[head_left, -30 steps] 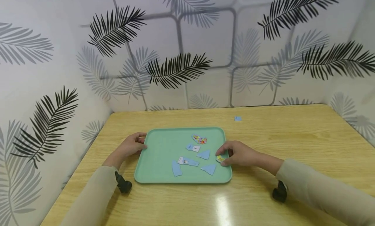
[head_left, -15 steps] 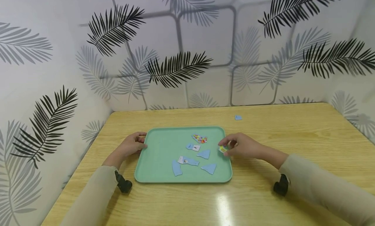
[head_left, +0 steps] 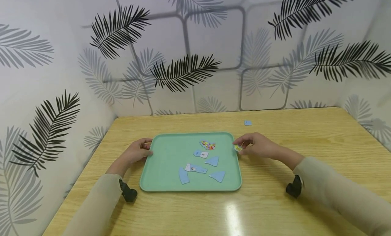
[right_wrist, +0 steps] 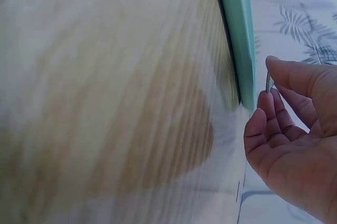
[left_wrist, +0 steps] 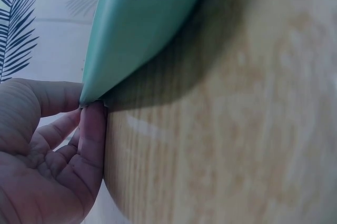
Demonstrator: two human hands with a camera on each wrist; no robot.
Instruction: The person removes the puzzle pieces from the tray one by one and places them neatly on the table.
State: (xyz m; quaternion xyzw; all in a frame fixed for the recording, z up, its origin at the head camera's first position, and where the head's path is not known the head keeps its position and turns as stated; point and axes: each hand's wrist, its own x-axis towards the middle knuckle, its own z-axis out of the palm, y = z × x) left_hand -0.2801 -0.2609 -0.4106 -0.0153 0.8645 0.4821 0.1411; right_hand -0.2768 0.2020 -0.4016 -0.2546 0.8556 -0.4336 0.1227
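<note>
Head view: at the centre of the frame, 1 green tray [head_left: 165,163] on a wooden table [head_left: 171,214]. At its left edge, left of centre, the left hand [head_left: 135,152], thumb at the rim. At its right edge, right of centre, the right hand [head_left: 259,146], with 1 small yellow piece [head_left: 237,148] pinched between thumb and fingers; over the rim or just beside it, cannot tell which. On the tray's right part, 6 flat pieces: 1 multicoloured piece [head_left: 207,145] farthest up; below it, 1 blue-and-white piece [head_left: 201,153]; further down and right, 2 blue triangular pieces [head_left: 212,161]; lower, 1 long blue piece with a white end [head_left: 198,169]; beside that end, 1 plain blue strip [head_left: 184,176]. Above and right of the tray, on the table, 1 small blue square [head_left: 248,123]. Across the top, a leaf-patterned wall [head_left: 213,42].

Left wrist view: at lower left, the left hand, tray edge pinched between thumb and fingers; wood grain across the right.

Right wrist view: at right, the right hand, the yellow piece edge-on between thumb and fingertip; tray edge near, at upper right.
</note>
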